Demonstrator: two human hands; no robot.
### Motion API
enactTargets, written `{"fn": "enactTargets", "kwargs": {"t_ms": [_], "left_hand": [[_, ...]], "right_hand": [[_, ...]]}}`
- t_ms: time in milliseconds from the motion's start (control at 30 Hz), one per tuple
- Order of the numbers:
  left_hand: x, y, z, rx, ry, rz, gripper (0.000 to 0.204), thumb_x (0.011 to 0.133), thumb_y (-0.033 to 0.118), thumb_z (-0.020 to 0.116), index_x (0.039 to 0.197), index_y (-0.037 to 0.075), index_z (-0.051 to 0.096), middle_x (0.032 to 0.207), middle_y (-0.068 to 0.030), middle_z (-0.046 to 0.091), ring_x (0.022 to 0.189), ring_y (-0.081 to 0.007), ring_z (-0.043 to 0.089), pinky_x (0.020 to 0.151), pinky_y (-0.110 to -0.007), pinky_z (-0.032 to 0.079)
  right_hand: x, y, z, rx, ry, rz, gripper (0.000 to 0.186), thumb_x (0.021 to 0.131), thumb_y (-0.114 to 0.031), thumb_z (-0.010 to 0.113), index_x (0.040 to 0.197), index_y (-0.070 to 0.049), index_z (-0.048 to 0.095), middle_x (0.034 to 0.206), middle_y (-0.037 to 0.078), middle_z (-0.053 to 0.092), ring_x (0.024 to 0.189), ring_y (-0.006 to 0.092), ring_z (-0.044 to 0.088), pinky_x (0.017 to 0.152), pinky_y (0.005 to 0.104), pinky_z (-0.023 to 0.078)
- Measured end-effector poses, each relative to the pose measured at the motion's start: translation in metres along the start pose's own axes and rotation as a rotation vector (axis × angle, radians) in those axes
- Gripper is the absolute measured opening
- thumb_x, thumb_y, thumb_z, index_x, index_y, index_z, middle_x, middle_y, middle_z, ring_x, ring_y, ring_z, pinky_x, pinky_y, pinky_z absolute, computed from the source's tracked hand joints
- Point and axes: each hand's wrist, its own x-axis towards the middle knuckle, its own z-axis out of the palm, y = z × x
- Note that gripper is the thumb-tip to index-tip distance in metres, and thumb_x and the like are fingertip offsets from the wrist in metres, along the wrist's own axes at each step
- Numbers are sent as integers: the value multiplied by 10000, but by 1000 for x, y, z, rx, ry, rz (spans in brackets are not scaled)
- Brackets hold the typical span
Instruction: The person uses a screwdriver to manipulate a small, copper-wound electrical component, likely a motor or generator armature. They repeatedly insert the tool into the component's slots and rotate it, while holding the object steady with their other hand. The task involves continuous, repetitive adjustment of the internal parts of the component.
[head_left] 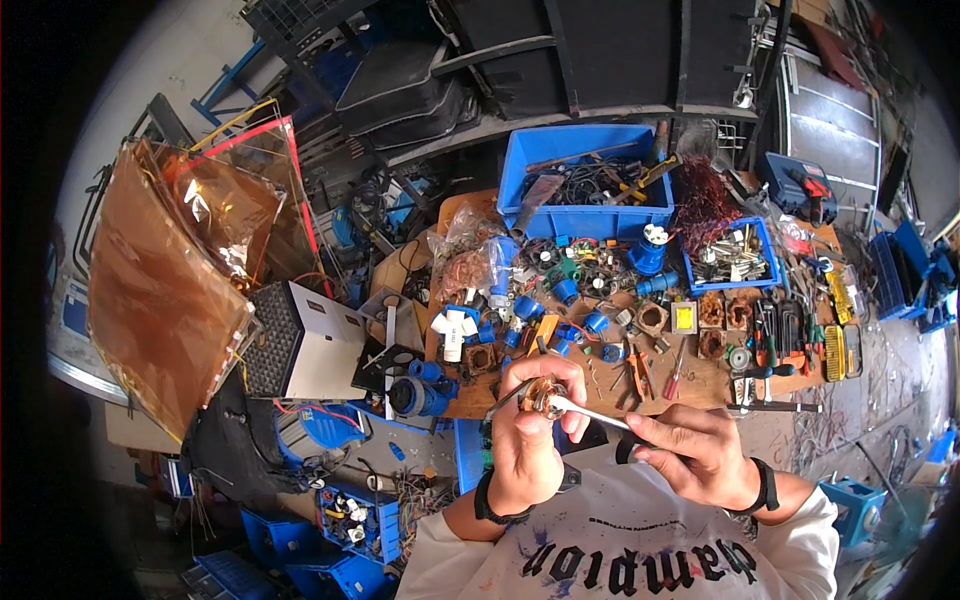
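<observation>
My left hand (525,445) grips a small round copper-coloured part (541,394) between curled fingers and thumb, above the front edge of the cluttered wooden bench (465,400). My right hand (700,455) is closed on a slim tool (600,414) with a pale metal shaft and a dark handle; its tip meets the copper part. Just beyond lie blue fittings (529,309), several square rusty-brown parts (711,310), orange-handled pliers (638,372), a red-handled screwdriver (674,374) and a row of black and green hand tools (788,340).
Blue bins of wires (580,215) and metal pieces (720,275) sit at the back. Brown translucent panels (150,290) and a pale box (325,350) are at the left. Crates (355,520) stand low at the left, a drill case (795,180) at back right.
</observation>
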Motion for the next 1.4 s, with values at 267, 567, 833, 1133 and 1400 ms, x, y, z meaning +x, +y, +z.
{"fn": "enactTargets", "kwargs": {"t_ms": [267, 567, 833, 1133, 1400], "left_hand": [[3, -4, -6, 66, 15, 24, 607, 934, 545, 405, 1131, -29, 417, 915, -107, 503, 655, -80, 459, 563, -216, 425], [9, -3, -7, -189, -12, 12, 597, 952, 471, 441, 1247, -43, 375, 980, -129, 485, 744, -114, 495, 601, -263, 460], [13, 7, -10, -377, -132, -165, 568, 949, 248, 427, 1423, -5, 244, 1153, -183, 436, 917, -248, 565, 733, -403, 524], [11, 7, -10, -158, -75, -55, 572, 968, 320, 377, 1397, -45, 276, 1143, -224, 497, 930, -310, 603, 802, -443, 493], [9, 8, -6, -228, -81, -73, 539, 975, 290, 339, 1398, -41, 303, 1192, -277, 493, 890, -310, 612, 813, -423, 471]], "right_hand": [[2, -3, -8, 714, -213, 496, 435, 861, -72, 662, 1284, -104, 566, 700, 24, 592, 528, 65, 480, 454, 222, 393], [9, 1, -19, 1044, -353, 691, 434, 939, -124, 572, 1360, -92, 472, 696, 28, 577, 494, 38, 422, 429, 196, 334], [3, 0, -27, 853, -318, 527, 412, 979, -181, 497, 1370, -61, 442, 756, 50, 630, 533, 57, 484, 492, 212, 395], [7, -21, -37, 462, -280, 405, 367, 927, -149, 574, 1272, -27, 547, 849, 102, 645, 650, 188, 594, 637, 308, 486], [8, -22, -39, 397, -335, 346, 371, 919, -148, 574, 1276, -47, 556, 775, 109, 564, 652, 229, 556, 637, 338, 452]]}}
